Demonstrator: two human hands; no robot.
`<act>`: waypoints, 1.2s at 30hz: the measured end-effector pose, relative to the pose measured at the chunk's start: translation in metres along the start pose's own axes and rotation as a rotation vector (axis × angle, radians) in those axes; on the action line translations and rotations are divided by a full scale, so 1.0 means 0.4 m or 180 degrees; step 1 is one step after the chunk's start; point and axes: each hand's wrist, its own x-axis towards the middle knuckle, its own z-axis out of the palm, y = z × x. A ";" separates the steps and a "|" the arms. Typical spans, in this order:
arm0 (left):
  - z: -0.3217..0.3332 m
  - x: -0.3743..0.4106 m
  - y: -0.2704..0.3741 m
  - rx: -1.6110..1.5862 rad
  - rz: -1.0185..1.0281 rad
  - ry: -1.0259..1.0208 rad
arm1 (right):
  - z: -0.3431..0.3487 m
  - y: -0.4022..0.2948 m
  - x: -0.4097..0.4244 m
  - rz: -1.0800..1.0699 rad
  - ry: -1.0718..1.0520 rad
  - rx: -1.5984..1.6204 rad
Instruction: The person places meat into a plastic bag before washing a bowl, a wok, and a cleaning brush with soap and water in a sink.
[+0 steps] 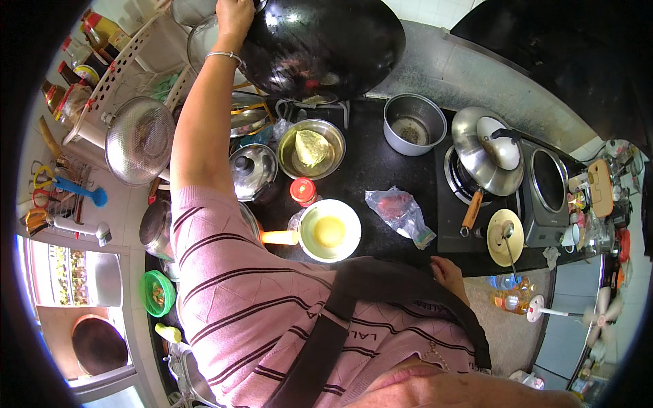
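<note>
My left arm reaches up and forward, and my left hand [235, 16] is at the left edge of a large black wok [326, 46]. The top of the picture cuts off its fingers, so its grip is unclear. My right hand [448, 275] is low by the counter's front edge, partly hidden by a black strap, with no object visible in it. Between the hands, a white pan [352, 229] with an orange handle holds something yellow. Behind it stand a red-lidded jar [303, 190] and a steel bowl [336, 159] containing a pale green wedge, possibly cabbage.
A clear plastic bag [400, 217] lies on the black counter [352, 191]. Behind it is a grey inner pot [413, 147]. To the right, a lidded steel pan [461, 140] sits on a gas burner beside a cream bowl [495, 239] with a spoon. A strainer [137, 140] hangs at left.
</note>
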 end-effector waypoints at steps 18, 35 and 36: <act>0.066 0.012 -0.326 0.0780 -0.1211 -0.0078 | 0.005 -0.077 0.019 -0.0101 0.0303 -0.0214; 0.011 -0.054 -0.234 0.1376 -0.0457 -0.0617 | 0.031 -0.089 -0.019 0.0311 0.0191 -0.0005; 0.004 -0.051 -0.228 0.1374 -0.0618 -0.0827 | 0.039 -0.083 -0.025 0.0307 0.0185 0.0024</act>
